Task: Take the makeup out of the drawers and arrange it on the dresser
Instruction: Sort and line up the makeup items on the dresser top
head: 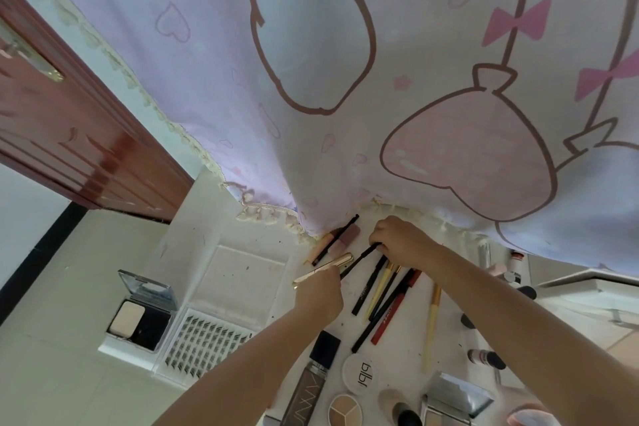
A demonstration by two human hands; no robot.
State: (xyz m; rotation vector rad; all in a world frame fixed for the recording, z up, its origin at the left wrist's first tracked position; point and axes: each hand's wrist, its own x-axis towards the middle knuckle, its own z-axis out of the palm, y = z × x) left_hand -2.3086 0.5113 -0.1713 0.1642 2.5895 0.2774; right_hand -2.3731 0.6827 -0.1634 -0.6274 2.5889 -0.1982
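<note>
Both hands meet at the far middle of the white bench, just below the hem of the pink cartoon curtain. The left hand is curled around a slim gold tube, which sticks out to the left and right of its fingers. The right hand pinches the far end of a thin black pencil. The long axis of this pencil runs diagonally, from the right hand at the far right down to the near left, where its other end reaches the left hand; I cannot tell if the left fingers also touch it. So the pencil lies between the two hands, and the right hand has the clearer hold. Just to the right lies a row of pencils and brushes, all slanted the same way, so I judge the black pencil will be laid parallel beside them. Two pink lip glosses lie at the curtain hem. An open powder compact and a tray of false lashes lie at the left.
</note>
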